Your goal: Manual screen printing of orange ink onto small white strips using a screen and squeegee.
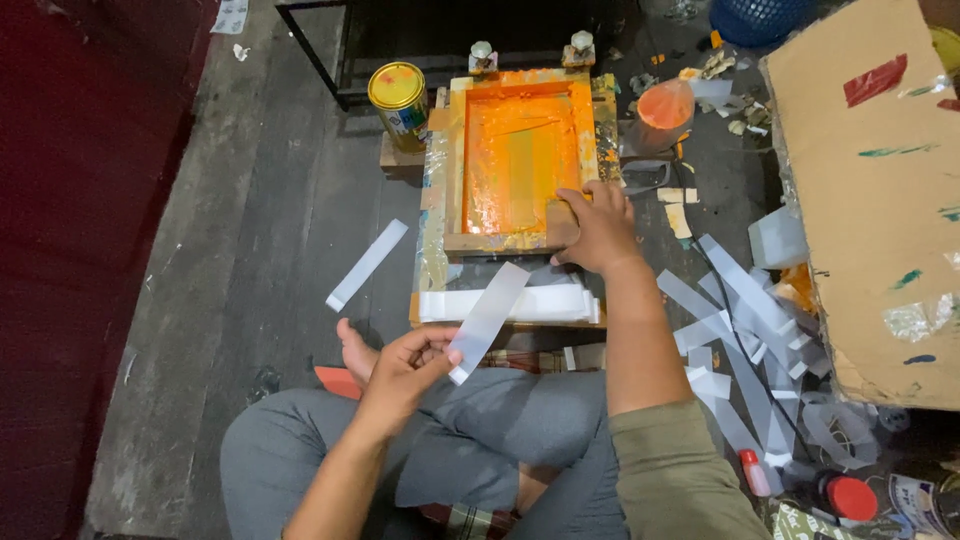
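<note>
My left hand holds a long white strip by its lower end, above my crossed legs. My right hand grips the near right corner of a wooden screen-printing frame. The frame's mesh is coated in orange ink. A stack of white strips lies on a board just in front of the frame. One more white strip lies on the dark floor to the left.
A gold-lidded can stands left of the frame. An orange-smeared plastic cup sits to the right. Several loose strips are piled at my right, beside a large cardboard sheet. Small red-capped containers are at the lower right.
</note>
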